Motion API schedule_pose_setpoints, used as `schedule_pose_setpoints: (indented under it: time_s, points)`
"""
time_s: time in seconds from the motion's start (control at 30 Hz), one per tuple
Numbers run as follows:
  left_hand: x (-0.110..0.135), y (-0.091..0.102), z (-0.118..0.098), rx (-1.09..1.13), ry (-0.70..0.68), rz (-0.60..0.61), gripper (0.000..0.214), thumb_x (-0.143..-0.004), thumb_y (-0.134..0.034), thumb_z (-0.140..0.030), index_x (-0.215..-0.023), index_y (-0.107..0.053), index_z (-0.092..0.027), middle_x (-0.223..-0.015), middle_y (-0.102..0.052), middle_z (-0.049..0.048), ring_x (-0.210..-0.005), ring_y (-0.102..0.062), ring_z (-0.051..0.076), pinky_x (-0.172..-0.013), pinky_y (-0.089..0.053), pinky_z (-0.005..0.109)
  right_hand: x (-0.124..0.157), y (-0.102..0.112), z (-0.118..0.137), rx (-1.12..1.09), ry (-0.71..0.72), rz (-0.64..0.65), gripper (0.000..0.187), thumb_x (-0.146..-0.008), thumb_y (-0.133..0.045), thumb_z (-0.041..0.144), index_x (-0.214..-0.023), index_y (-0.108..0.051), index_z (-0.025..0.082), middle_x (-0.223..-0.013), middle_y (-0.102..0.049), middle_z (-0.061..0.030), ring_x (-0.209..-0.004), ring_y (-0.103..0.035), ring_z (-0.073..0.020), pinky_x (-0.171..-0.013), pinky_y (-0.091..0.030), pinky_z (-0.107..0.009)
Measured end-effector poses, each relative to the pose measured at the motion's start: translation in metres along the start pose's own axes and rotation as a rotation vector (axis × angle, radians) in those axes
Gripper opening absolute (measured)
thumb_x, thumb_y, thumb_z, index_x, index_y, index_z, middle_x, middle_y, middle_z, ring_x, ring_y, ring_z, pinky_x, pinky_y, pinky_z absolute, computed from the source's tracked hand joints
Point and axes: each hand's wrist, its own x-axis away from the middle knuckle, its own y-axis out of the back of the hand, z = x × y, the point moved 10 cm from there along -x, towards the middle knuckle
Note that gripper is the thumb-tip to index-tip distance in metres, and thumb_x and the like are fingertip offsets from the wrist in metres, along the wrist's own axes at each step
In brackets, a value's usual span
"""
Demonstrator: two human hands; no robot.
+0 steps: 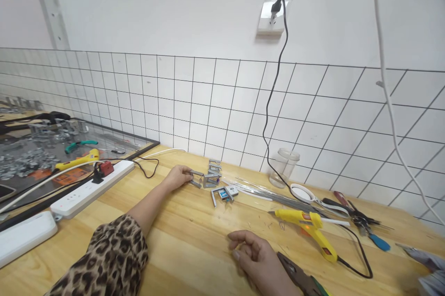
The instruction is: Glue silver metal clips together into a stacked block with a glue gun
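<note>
At the back of the wooden table, my left hand is closed, with its fingertips on a small grey metal bracket. Beside that piece are more U-shaped metal brackets, close together. Nearer to me, another bracket lies by a small blue-and-silver part. My right hand is held low at the front, its fingers loosely bent and apart with nothing visible between them. Right next to it is a dark tool with a green end, partly hidden by the hand.
A yellow glue gun with a black cord lies to the right, near pliers, a white-rimmed magnifier and a clear jar. Thin metal rods stretch behind. A white power strip with cables occupies the left.
</note>
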Motion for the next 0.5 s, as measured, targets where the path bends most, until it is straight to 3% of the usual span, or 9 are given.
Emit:
schedule_pose_setpoints:
  time_s: [0.17, 0.4, 0.5]
  points:
    - [0.001, 0.010, 0.006, 0.027, 0.036, -0.054, 0.026, -0.091, -0.057, -0.032, -0.110, -0.058, -0.014, -0.105, -0.063, 0.0057, -0.085, -0.063, 0.017, -0.071, -0.056, 0.034, -0.001, 0.000, -0.002, -0.005, -0.001, -0.001, 0.034, -0.066, -0.069, 0.036, -0.094, -0.065, 0.015, -0.080, -0.062, -0.0018, -0.042, -0.044, -0.0039, -0.038, -0.027, -0.019]
    - [0.001, 0.007, 0.011, -0.002, 0.074, -0.047, 0.026, -0.091, -0.057, -0.031, -0.110, -0.059, -0.014, -0.107, -0.063, 0.0062, -0.089, -0.063, 0.018, -0.075, -0.055, 0.036, -0.001, 0.000, -0.005, 0.016, 0.009, 0.001, 0.034, -0.068, -0.068, 0.037, -0.094, -0.065, 0.016, -0.079, -0.062, -0.0014, -0.042, -0.042, -0.0041, -0.040, -0.028, -0.020]
    - [0.002, 0.005, 0.012, -0.010, 0.076, -0.036, 0.024, -0.091, -0.057, -0.031, -0.108, -0.059, -0.014, -0.105, -0.063, 0.0057, -0.086, -0.063, 0.017, -0.074, -0.055, 0.035, 0.000, 0.002, -0.002, 0.106, -0.004, -0.022, 0.035, -0.071, -0.063, 0.042, -0.095, -0.064, 0.016, -0.065, -0.058, 0.0014, -0.040, -0.039, -0.0062, -0.038, -0.026, -0.021]
